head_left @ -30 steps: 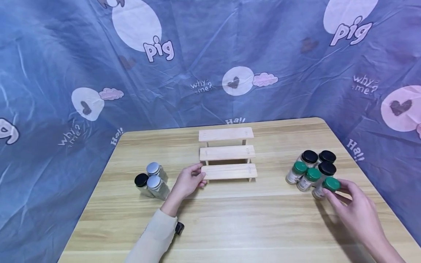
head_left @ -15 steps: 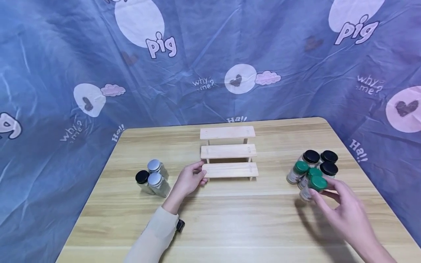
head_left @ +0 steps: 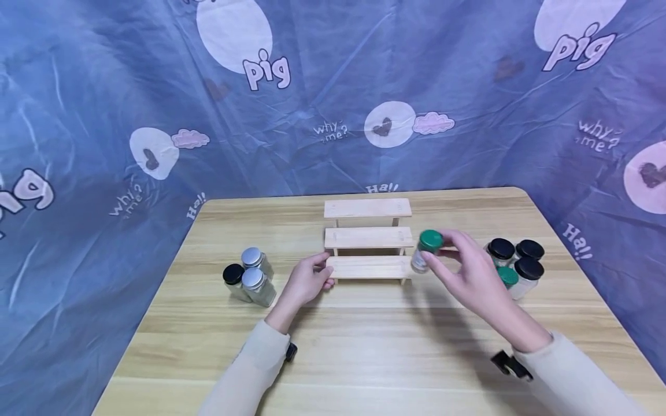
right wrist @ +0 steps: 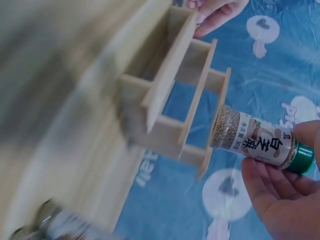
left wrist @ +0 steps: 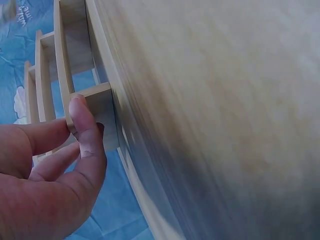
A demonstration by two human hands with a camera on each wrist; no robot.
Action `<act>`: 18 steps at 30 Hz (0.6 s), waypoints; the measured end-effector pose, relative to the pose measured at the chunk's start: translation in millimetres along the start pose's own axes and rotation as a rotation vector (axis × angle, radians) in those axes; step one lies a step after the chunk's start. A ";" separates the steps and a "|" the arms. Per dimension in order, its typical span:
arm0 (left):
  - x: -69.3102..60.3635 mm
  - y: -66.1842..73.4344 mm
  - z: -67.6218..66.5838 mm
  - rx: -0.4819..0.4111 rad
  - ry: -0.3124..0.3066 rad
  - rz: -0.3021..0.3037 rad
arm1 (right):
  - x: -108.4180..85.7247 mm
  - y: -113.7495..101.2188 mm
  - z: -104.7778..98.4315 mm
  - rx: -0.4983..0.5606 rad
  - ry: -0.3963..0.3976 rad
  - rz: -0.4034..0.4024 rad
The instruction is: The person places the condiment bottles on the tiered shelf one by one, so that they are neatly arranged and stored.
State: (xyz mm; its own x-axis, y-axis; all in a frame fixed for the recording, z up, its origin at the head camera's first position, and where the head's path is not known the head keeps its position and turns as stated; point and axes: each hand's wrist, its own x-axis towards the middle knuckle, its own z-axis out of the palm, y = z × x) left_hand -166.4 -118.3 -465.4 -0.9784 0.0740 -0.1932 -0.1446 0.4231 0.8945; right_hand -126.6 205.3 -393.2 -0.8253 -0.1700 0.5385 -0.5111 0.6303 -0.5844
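Observation:
A three-step wooden rack (head_left: 369,267) stands on the table. My left hand (head_left: 307,277) pinches the left end of its lowest step, thumb and fingertips on the board's edge in the left wrist view. My right hand (head_left: 470,274) holds a green-capped spice jar (head_left: 420,261) just right of the rack, off the tabletop. In the right wrist view this spice jar (right wrist: 257,139) shows a printed label and pale seeds inside, with thumb and fingers gripping it near the cap.
Several jars stand at the right, with black lids (head_left: 528,268) and a green lid (head_left: 507,277), partly hidden by my right hand. Left of the rack are two silver-lidded jars (head_left: 259,288) and one black-lidded jar (head_left: 234,280). A blue printed cloth (head_left: 333,162) hangs behind the table.
My right hand has carried the green-capped spice jar left and away from the other jars, up to the rack's right side. My left hand keeps its hold on the rack.

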 end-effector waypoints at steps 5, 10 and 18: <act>-0.9 0.7 1.4 0.006 0.006 0.006 | 39.0 -6.6 25.5 0.131 -0.087 0.024; -2.0 1.3 2.0 0.020 -0.006 0.019 | 76.3 -12.0 51.4 0.229 -0.144 0.040; -1.6 2.1 3.1 0.055 -0.001 0.026 | 122.9 -17.2 85.2 0.253 -0.178 0.067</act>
State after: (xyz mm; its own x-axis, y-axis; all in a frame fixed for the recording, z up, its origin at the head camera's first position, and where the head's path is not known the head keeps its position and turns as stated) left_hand -164.7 -114.7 -464.4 -0.9815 0.0865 -0.1708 -0.1109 0.4703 0.8755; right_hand -239.7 109.0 -368.7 -0.8770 -0.2781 0.3918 -0.4789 0.4404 -0.7594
